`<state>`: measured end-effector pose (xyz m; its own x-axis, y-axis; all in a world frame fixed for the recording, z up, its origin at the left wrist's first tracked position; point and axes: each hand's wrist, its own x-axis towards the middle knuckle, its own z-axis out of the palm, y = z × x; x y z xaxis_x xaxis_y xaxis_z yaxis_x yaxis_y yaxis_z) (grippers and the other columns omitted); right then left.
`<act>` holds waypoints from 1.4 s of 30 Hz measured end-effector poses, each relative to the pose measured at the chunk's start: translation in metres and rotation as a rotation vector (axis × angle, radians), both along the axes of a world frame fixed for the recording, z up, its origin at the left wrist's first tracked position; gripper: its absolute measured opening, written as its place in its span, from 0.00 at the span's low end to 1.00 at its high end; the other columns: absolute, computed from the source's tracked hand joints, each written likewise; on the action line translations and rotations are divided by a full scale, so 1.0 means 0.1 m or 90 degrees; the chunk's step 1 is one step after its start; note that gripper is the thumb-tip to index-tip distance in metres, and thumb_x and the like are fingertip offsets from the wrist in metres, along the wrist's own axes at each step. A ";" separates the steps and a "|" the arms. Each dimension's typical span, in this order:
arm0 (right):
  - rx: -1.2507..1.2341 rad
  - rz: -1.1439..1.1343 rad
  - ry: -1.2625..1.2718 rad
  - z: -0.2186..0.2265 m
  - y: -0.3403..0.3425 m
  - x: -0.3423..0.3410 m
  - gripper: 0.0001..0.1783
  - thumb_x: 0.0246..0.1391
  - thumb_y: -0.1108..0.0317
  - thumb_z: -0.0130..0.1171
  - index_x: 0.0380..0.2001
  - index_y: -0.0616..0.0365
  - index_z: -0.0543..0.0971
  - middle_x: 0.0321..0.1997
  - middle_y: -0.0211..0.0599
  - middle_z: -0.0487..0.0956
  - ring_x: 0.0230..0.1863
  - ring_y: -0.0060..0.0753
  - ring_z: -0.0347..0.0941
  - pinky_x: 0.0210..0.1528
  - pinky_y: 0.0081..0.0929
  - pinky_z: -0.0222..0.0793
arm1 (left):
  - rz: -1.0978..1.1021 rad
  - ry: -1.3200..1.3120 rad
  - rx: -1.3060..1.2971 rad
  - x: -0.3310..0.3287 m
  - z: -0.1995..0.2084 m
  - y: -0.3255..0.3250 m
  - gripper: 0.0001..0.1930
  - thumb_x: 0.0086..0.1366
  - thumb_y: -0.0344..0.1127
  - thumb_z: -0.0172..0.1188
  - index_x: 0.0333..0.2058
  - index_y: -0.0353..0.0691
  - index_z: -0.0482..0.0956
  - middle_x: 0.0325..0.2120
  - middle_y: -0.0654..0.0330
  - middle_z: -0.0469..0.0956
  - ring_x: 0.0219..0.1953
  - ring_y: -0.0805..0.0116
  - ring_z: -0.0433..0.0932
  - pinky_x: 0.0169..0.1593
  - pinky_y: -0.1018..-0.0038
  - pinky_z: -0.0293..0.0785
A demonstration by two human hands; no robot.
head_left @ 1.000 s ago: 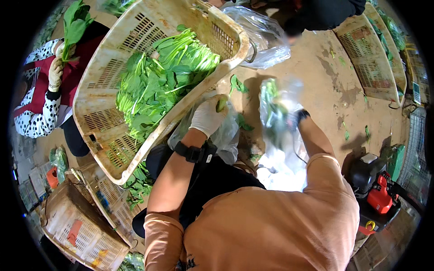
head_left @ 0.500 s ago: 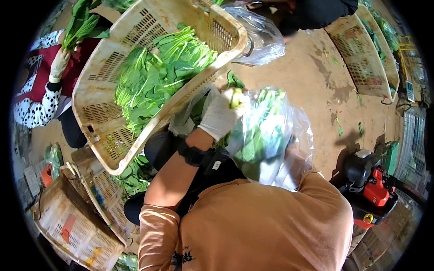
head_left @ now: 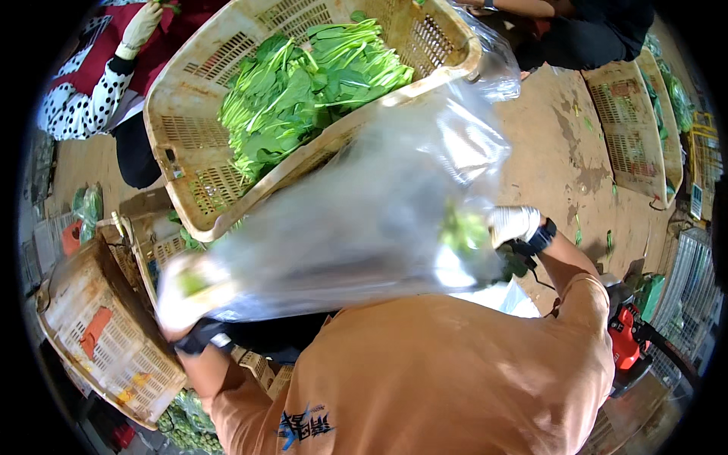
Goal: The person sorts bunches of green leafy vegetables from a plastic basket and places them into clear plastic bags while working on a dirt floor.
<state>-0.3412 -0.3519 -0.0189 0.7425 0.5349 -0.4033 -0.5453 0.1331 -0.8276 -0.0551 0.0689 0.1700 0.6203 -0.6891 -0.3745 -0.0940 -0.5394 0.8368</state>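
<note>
A large clear plastic bag is stretched wide across my front, smeared by motion. At its left end is my left hand, white-gloved, blurred and closed on the plastic. My right hand, also in a white glove, is closed on the right end of the bag. Beside it a bunch of green leafy vegetables shows blurred; whether it is inside the bag I cannot tell. Beyond the bag stands a cream plastic crate holding leafy greens laid with pale stems to the right.
A co-worker's gloved hand is at the upper left; another person's dark-clad leg is at the upper right. More crates stand at the far right and lower left. A red and black device is by my right elbow.
The clear bag has spread out between my hands. My left hand has swung left and nearer from the middle; my right hand shows farther out. The packed greens in front are now mostly hidden.
</note>
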 end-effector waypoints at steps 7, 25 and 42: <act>0.351 -0.500 -0.074 0.23 0.01 0.32 0.40 0.44 0.53 0.65 0.59 0.53 0.62 0.39 0.32 0.69 0.40 0.30 0.69 0.48 0.34 0.68 | 0.637 -0.099 0.155 -0.80 0.17 3.71 0.23 0.56 0.26 0.57 0.51 0.31 0.66 0.44 0.56 0.72 0.41 0.64 0.72 0.46 0.71 0.69; -0.264 -0.475 -0.248 -1.03 0.81 1.25 0.37 0.43 0.77 0.62 0.58 0.60 0.60 0.54 0.38 0.69 0.54 0.30 0.67 0.55 0.28 0.65 | 0.980 -0.355 0.555 -1.25 -0.04 4.62 0.23 0.60 0.40 0.57 0.53 0.42 0.72 0.38 0.56 0.77 0.36 0.65 0.76 0.36 0.67 0.74; 0.091 -0.596 -0.103 -0.85 0.78 1.01 0.36 0.41 0.81 0.62 0.55 0.54 0.62 0.47 0.35 0.70 0.42 0.29 0.72 0.42 0.25 0.72 | -0.069 0.044 0.652 -0.32 -3.46 -1.68 0.27 0.63 0.42 0.51 0.59 0.38 0.61 0.49 0.44 0.73 0.49 0.53 0.75 0.46 0.62 0.74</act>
